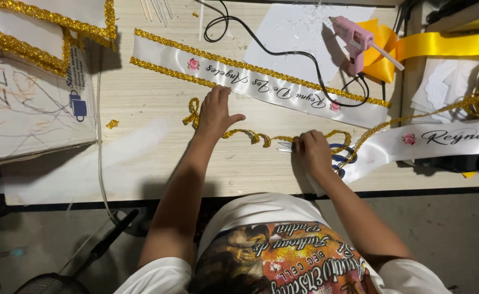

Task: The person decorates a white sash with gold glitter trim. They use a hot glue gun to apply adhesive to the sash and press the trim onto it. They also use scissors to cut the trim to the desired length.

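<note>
the gold trim (250, 135) is being pinned flat to the wooden table (141, 98) by the spread fingers of the left hand (215, 113), while blue-handled scissors (334, 155) are being gripped by the closed right hand (313, 152). the curly, glittery strip could be cut crooked, or slip, since it is lying loose and twisted just below the white sash (261, 84).

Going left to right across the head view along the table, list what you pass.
White cardboard box → loose gold scrap → left hand pressing the gold trim → right hand on the blue-handled scissors → pink glue gun → yellow ribbon.
</note>
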